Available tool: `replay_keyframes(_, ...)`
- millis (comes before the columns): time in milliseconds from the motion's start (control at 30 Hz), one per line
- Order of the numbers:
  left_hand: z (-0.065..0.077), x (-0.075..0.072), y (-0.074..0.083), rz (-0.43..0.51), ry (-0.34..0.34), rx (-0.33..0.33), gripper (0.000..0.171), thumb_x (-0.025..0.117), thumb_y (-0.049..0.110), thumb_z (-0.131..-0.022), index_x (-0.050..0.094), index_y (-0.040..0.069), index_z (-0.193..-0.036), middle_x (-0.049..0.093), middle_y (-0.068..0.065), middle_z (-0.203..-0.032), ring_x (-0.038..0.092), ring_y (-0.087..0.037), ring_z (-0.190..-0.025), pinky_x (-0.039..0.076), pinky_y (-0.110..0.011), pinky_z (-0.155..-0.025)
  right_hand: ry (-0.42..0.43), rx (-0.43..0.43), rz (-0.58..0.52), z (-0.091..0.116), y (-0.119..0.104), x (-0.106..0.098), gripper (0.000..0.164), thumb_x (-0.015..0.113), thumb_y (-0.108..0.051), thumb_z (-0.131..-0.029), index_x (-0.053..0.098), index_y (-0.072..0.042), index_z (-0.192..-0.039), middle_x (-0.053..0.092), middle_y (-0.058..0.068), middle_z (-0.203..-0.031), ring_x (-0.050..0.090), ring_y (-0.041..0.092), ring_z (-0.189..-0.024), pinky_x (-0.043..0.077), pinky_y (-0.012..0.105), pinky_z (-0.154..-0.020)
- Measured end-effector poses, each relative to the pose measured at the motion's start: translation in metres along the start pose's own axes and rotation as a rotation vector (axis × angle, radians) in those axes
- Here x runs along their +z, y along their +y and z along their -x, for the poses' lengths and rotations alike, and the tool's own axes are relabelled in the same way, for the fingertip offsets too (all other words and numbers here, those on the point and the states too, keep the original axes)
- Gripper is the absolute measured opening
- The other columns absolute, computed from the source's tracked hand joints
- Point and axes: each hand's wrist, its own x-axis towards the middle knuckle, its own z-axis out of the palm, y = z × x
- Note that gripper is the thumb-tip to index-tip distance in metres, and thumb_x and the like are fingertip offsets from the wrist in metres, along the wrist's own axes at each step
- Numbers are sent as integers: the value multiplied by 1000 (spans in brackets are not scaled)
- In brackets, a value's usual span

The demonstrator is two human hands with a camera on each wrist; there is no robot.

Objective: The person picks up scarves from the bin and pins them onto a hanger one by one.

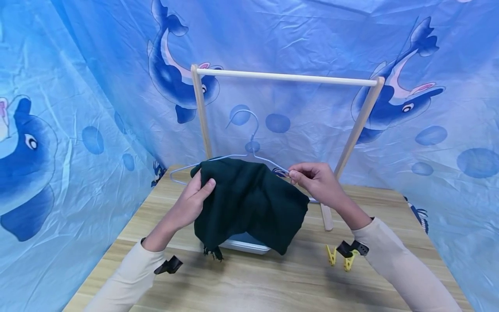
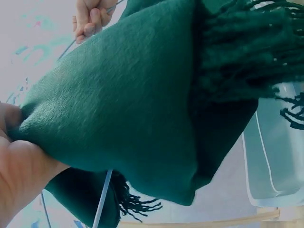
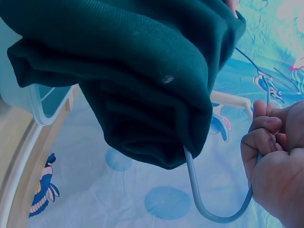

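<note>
A dark green fringed scarf (image 1: 253, 195) is draped over the bottom bar of a light blue wire hanger (image 1: 273, 163), and its fringe hangs at the lower left. My left hand (image 1: 191, 201) pinches the scarf's upper left part, thumb on the near side. With curled fingers, my right hand (image 1: 317, 180) grips the hanger's right shoulder. In the right wrist view, the hanger's rounded corner (image 3: 218, 217) sticks out past the folded cloth, below that hand. The hook points up and is unhooked from anything; cloth hides most of the bottom bar.
Behind the hanger stands a wooden rack with a white top rail (image 1: 288, 77). A white tub (image 1: 245, 248) sits under the scarf, partly covered by it. Two yellow clothespins (image 1: 331, 255) lie on the wooden table (image 1: 249, 286) at right. Blue dolphin-print curtains (image 1: 117, 65) surround the table.
</note>
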Motion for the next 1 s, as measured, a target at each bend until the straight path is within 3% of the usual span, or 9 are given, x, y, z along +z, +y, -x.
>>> replay_keyframes(100,0,-1,0,28,-15,25,39,33,19,-113,33,-3,-146,43,-19,-143,46,-32,-122,38,-23,-104,-7,-7,6,-1,0,2,14,60,2,-101,74,1,-97,59,-1,-71,39,13,-50,34,28,-48)
replay_keyframes(167,0,-1,0,31,-28,37,40,34,18,-113,33,-2,-147,43,-19,-143,46,-32,-122,39,-22,-103,-9,-3,2,-1,0,3,14,60,2,-100,74,2,-97,59,-2,-70,39,13,-50,34,28,-48)
replay_keyframes(433,1,-6,-3,18,-22,-12,38,33,22,-113,36,-3,-143,45,-19,-138,47,-31,-119,40,-25,-101,12,-5,10,-2,-4,1,15,60,0,-102,74,2,-97,61,-3,-73,37,13,-50,33,29,-47)
replay_keyframes(667,4,-14,-8,55,-86,-33,41,31,23,-113,38,-5,-142,46,-20,-134,49,-32,-117,42,-29,-99,2,4,13,-2,-6,2,15,59,1,-101,74,1,-96,58,0,-70,37,14,-49,33,29,-47)
replay_keyframes(900,7,-19,-11,-245,80,-96,36,40,30,-112,54,-1,-123,61,-17,-114,58,-28,-103,46,-43,-91,21,19,31,-2,-10,2,16,59,1,-101,74,2,-97,65,9,-77,37,13,-50,34,28,-47)
replay_keyframes(1000,10,-20,-12,-313,120,-117,36,43,32,-112,56,-1,-119,63,-18,-109,61,-29,-99,47,-46,-88,25,31,37,-3,-10,3,15,60,2,-101,75,3,-98,66,10,-78,37,13,-49,34,28,-46)
